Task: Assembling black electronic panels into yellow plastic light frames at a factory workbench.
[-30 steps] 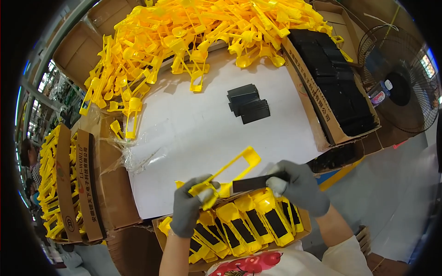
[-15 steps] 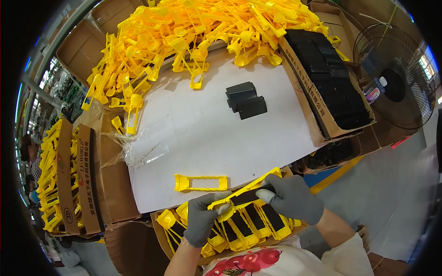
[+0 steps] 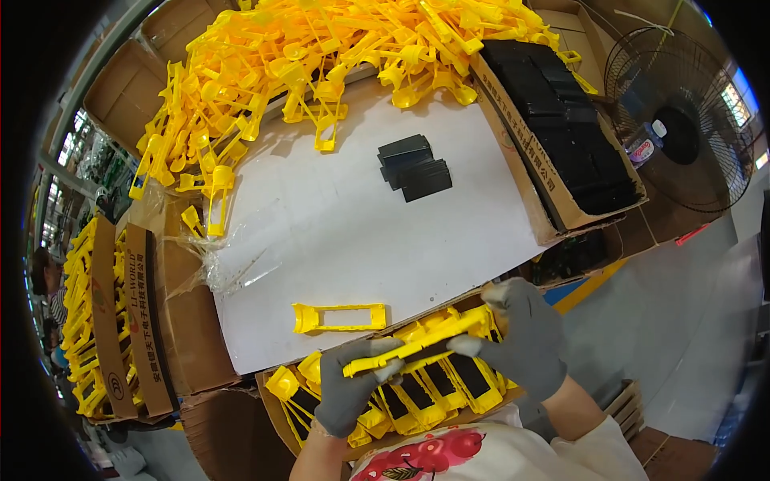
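Observation:
A yellow plastic frame [image 3: 421,345] is held up in front of me, seen nearly edge-on, with part of a dark panel [image 3: 429,351] showing along its lower side. My left hand [image 3: 349,386], in a grey glove, grips the left end between thumb and fingers. At the other end, my gloved right hand [image 3: 525,345] has its thumb against the dark panel and its fingers bent around the frame's end. Under both hands, an open cardboard box [image 3: 277,405] holds several yellow frames [image 3: 473,377] with black panels in them. One bare yellow frame [image 3: 341,318] lies on the white tabletop [image 3: 321,240].
Thin black panels [image 3: 415,168] lie stacked mid-table. A large heap of yellow frames [image 3: 281,72] covers the far side. Right of it stands a carton of black panels [image 3: 561,128], near a fan [image 3: 682,120] and a bottle [image 3: 644,146]. Another filled carton [image 3: 144,321] is at left.
The held frame has tipped to a flatter angle, its right end lower. My right hand's fingers have shifted up around that end. The whole view has moved slightly.

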Available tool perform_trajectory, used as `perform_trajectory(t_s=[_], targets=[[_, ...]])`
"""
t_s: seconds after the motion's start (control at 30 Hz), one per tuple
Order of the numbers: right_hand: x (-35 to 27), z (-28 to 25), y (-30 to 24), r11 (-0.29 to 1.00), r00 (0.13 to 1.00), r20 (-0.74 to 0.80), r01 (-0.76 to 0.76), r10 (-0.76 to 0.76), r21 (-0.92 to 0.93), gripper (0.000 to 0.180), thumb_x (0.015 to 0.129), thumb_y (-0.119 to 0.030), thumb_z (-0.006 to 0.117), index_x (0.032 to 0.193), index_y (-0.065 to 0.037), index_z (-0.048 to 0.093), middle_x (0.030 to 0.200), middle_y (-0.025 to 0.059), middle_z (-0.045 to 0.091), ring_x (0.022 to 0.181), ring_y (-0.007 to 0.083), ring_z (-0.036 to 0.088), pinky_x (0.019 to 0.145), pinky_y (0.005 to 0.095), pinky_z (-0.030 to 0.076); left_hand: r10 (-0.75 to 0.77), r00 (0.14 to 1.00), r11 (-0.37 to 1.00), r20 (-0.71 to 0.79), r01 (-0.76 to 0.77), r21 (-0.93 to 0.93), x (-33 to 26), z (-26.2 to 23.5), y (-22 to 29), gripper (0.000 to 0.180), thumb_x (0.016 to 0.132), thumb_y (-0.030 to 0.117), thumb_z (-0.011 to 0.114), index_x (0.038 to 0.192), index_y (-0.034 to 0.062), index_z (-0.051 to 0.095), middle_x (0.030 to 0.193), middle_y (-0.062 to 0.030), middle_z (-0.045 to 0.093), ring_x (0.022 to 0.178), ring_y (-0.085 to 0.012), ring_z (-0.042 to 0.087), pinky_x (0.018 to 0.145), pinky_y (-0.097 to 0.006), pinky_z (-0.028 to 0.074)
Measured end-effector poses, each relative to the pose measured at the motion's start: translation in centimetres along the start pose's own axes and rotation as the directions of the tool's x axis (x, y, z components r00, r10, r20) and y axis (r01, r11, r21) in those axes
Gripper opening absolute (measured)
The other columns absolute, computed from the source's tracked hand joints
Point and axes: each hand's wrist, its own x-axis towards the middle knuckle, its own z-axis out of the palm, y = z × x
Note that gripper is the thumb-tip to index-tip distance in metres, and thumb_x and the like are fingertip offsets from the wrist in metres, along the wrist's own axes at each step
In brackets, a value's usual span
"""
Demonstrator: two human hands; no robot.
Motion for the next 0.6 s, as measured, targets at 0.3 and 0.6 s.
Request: perform_trajectory(t_s=[0.3, 0.6], targets=[[-7.6, -1.3, -0.1, 0.912, 0.76, 0.577, -0.405, 0.299, 0.061, 0.027, 0.082, -0.034, 0.074, 0.087, -0.008, 0.068, 0.069, 0.0097, 0.066, 0.059, 0.0202, 0.065, 0.056, 0.0307, 0.05, -0.283, 0.955, 0.935, 0.087, 0.254, 0.245, -1.0, 1.7, -1.5, 0.03, 0.08, 0.004, 0.074, 0.109, -0.0003, 0.066, 0.093, -0.0091, 0.07, 0.073, -0.0124, 0.066, 0.067, -0.024, 0.053], [-11.4, -2.8, 1.4, 0.943, 0.9, 0.285, -0.295, 0.329, -0.156, 0.046, 0.084, -0.039, 0.071, 0.112, -0.004, 0.061, 0.058, 0.007, 0.061, 0.047, 0.0234, 0.059, 0.049, 0.0331, 0.049, 0.423, 0.831, 0.327, 0.361, -0.512, 0.794, 5.2, 9.0, -2.1, 0.074, 0.073, 0.028, 0.078, 0.136, 0.0121, 0.045, 0.112, -0.0098, 0.058, 0.082, -0.0295, 0.067, 0.063, -0.038, 0.053]])
